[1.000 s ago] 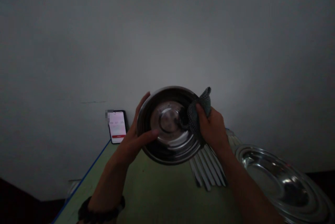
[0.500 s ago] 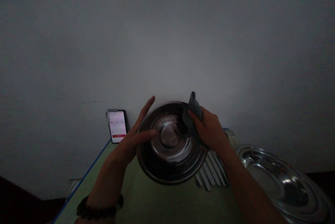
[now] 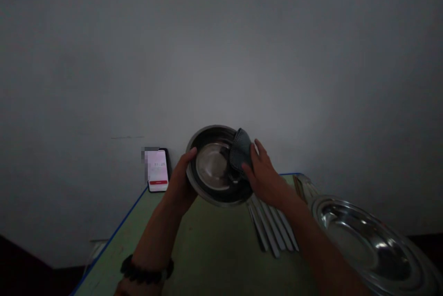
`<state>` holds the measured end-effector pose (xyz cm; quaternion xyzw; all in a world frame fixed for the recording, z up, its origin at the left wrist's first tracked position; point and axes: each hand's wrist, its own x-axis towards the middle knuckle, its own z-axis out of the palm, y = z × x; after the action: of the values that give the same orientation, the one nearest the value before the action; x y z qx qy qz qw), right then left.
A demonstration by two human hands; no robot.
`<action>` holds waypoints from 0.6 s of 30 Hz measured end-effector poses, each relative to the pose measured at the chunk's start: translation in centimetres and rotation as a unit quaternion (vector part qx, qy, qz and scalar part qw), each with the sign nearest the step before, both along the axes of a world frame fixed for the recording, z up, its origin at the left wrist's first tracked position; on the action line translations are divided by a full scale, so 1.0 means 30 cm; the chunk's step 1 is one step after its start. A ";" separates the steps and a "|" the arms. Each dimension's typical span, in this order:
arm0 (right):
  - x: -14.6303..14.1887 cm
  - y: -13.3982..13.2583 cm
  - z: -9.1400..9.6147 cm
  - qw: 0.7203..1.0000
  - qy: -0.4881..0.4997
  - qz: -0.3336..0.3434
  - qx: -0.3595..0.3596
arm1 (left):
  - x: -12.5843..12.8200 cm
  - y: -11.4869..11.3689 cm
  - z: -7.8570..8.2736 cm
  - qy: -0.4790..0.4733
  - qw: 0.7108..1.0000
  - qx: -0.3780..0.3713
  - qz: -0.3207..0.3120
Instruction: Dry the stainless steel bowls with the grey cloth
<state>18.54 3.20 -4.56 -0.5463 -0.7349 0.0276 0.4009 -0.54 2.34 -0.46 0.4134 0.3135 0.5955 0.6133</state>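
Observation:
A round steel bowl [image 3: 211, 166] is held up above the far end of the green table [image 3: 214, 259], tilted with its inside facing me. My left hand [image 3: 182, 183] grips its left rim, thumb over the edge. My right hand [image 3: 265, 176] presses a dark checked cloth [image 3: 239, 154] against the inside of the bowl at its right, fingers partly stretched over the cloth. A dark bead bracelet [image 3: 147, 273] sits on my left wrist.
Several pale flat utensils [image 3: 272, 224] lie side by side on the table below the bowl. A large steel tray [image 3: 374, 245] lies at the right. A lit phone [image 3: 157, 170] leans against the grey wall at the table's far left corner.
The bowl has moved away from me and looks smaller; my left hand has shifted from flat across the rim to gripping its left edge. The cloth has slid further inside the bowl.

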 end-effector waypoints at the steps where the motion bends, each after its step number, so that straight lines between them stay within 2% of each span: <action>1: -0.009 -0.009 -0.004 0.999 -0.048 0.002 -0.009 | 0.000 0.003 -0.001 0.004 1.000 0.017 -0.001; 4: -0.041 -0.039 -0.001 0.990 -0.142 -0.005 0.019 | -0.009 0.000 0.001 0.020 0.998 0.053 0.012; 7: -0.065 -0.060 0.017 0.983 -0.174 -0.021 0.044 | -0.019 -0.010 0.001 0.030 0.995 0.093 0.005; 10: -0.075 -0.070 0.024 0.982 -0.187 -0.006 0.002 | -0.015 -0.014 -0.011 0.053 0.987 0.139 -0.057; 12: -0.079 -0.070 0.016 0.982 -0.185 0.029 -0.033 | -0.002 -0.011 -0.021 0.070 0.983 0.147 -0.081; 14: -0.084 -0.065 0.002 0.983 -0.169 0.061 -0.044 | 0.013 -0.006 -0.028 0.069 0.985 0.144 -0.067; 18: -0.091 -0.042 -0.022 0.986 -0.146 0.083 -0.002 | 0.029 0.000 -0.025 0.021 0.988 0.153 -0.006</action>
<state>15.80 1.93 -5.23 -0.4824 -0.8283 -0.0173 0.2845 0.33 2.34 -1.20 0.5163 0.2289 0.6242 0.5398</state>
